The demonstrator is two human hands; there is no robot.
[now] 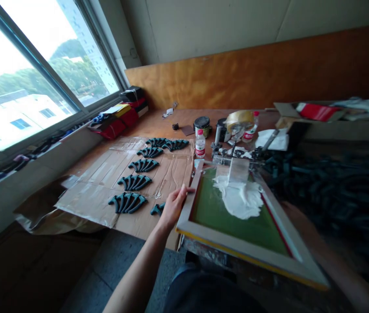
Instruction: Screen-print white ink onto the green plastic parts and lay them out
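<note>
A screen printing frame (187, 213) with a green mesh lies tilted in front of me. A thick smear of white ink (241, 202) sits on its mesh, and a pale squeegee block (238, 169) stands at the ink's far side. My left hand (174, 205) is closed on the frame's left edge, with its fingers partly hidden below. Beside the right edge, my right hand (297, 219) is smeared by motion and dark, so its fingers cannot be made out. Just left of my left hand lies a dark green curved part (157, 209), partly covered by it.
Several rows of dark green curved parts (128, 202) lie on a cardboard sheet (86, 191) at left. Behind the frame stand a water bottle (200, 145), a dark jar (202, 125) and a tape roll (239, 118). A dark heap of parts (331, 191) fills the right.
</note>
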